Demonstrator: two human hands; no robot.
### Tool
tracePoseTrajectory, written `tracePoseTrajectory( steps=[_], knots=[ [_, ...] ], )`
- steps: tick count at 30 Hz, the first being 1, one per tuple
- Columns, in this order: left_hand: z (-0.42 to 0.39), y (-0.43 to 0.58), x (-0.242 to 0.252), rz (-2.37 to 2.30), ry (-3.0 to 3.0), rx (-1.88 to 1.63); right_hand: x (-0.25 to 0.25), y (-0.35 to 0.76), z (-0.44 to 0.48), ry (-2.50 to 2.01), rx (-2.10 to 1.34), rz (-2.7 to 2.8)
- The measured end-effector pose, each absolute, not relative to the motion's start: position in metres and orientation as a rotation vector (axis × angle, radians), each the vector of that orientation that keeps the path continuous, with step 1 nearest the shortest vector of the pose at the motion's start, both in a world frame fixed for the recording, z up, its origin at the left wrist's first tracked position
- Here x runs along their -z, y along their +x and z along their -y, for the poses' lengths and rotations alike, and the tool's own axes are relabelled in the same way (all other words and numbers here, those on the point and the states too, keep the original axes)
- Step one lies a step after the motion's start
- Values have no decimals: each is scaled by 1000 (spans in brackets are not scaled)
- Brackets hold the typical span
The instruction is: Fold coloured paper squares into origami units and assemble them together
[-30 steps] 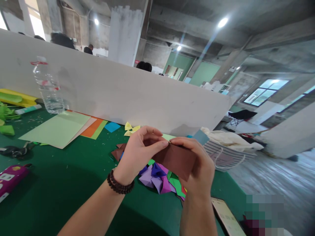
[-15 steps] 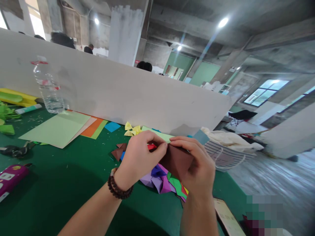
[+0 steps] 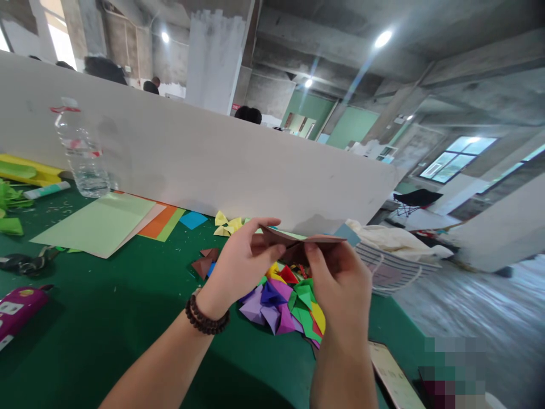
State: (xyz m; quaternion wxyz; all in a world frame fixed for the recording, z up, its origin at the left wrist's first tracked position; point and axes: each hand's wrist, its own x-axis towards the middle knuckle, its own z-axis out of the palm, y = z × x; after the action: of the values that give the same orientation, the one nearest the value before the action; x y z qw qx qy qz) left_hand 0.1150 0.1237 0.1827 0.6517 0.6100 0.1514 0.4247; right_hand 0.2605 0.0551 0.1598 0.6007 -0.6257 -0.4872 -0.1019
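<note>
Both ends of the brown paper [image 3: 303, 240] sit clamped in my fingers [image 3: 267, 223], left hand [image 3: 238, 267] and right hand [image 3: 340, 295] equally near, its long axis crosswise above the origami pile [image 3: 279, 307].

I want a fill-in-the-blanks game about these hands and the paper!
The left hand wears a bracelet of dark round ____.
The left hand and the right hand hold folded ____ paper.
The table below them is ____.

beads, brown, green
</note>
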Motion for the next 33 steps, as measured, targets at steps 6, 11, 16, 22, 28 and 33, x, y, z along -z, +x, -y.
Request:
tracePoseTrajectory(
  steps=[6, 11, 16, 22, 28, 33],
  knots=[
    [-125, 120, -181, -398, 1337, -1023, -156, 260, -57, -1387, 152, 1155],
    [-126, 119, -181, -415, 1378, -1070, -158, 256, -56, -1259, 230, 1173],
    [-130, 116, -178, -474, 1541, -1190, -166, 252, -50, -1083, 376, 1395],
    [-132, 109, -179, -388, 1738, -1141, -167, 252, -46, -1139, 414, 1477],
    [-127, 100, -184, -319, 1922, -1086, -165, 253, -49, -1156, 416, 1433],
    [-123, 104, -185, -362, 2083, -1084, -163, 251, -50, -1211, 464, 1370]
  ],
)
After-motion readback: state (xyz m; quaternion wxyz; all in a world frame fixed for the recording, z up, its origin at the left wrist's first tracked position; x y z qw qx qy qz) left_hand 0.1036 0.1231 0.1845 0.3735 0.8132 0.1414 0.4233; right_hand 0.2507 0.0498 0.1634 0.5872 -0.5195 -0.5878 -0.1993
